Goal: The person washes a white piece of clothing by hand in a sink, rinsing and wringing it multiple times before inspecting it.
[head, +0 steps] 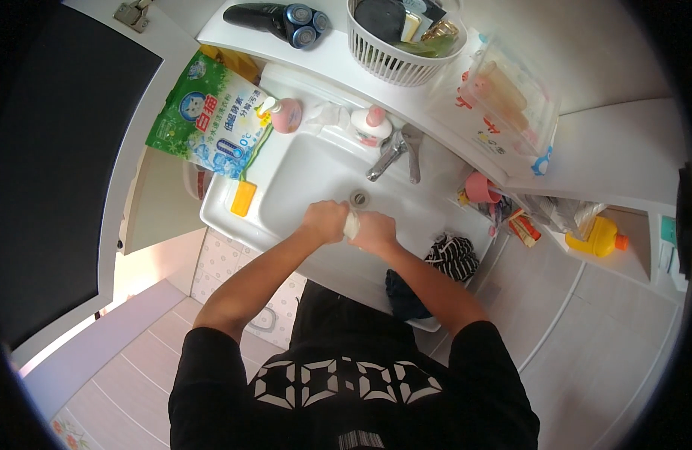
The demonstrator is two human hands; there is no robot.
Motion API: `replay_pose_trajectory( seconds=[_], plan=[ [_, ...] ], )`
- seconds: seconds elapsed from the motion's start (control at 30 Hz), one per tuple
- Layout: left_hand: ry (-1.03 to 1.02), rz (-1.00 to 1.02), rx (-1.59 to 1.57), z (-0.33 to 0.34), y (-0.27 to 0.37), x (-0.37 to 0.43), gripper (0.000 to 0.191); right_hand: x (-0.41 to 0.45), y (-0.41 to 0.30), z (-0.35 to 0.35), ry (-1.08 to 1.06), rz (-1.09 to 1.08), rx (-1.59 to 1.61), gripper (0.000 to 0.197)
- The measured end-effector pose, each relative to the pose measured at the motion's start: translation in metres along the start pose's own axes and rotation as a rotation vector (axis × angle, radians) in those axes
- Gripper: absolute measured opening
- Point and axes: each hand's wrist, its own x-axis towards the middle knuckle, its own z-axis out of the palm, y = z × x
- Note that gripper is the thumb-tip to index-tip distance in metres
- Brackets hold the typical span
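Over the white washbasin (301,169), my left hand (326,222) and my right hand (375,232) are closed side by side on a pale cloth (351,225). Only a short part of the cloth shows between the fists; the rest is hidden in them. The drain (359,197) lies just beyond my hands, and the chrome faucet (395,153) is farther back. On the basin's right rim lie a black-and-white striped cloth (454,257) and a dark cloth (405,295), the latter partly behind my right forearm. An orange soap bar (243,198) rests on the left rim.
A detergent bag (211,118), a pink pump bottle (285,115) and a white bottle (371,126) stand around the basin's back. Above, a shelf (334,53) holds an electric shaver (284,22), a basket (407,67) and a clear box (509,101). A cabinet door (106,247) is at left.
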Motion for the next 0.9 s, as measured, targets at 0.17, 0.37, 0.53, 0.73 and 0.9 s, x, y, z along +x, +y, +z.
replay_pose_trajectory(
  seconds=[0.17,0.37,0.53,0.73,0.9],
  plan=[
    [-0.075,-0.087,-0.076,0.0,-0.005,0.01,0.035,0.008,0.009,0.018,0.139,-0.064,-0.116,0.032],
    [-0.189,-0.152,-0.354,0.005,-0.019,0.009,0.037,0.01,0.022,0.029,0.352,-0.256,-0.293,0.027],
    [-0.294,-0.206,-0.808,0.003,-0.017,-0.002,0.03,0.007,0.034,0.024,0.533,-0.443,-0.35,0.02],
    [-0.31,-0.303,-1.204,0.02,-0.015,-0.011,0.028,0.014,0.039,0.015,0.668,-0.579,-0.366,0.014],
    [0.008,-0.277,-1.245,0.023,0.003,-0.022,0.038,0.004,0.031,0.0,0.669,-0.371,-0.187,0.033]
  ],
)
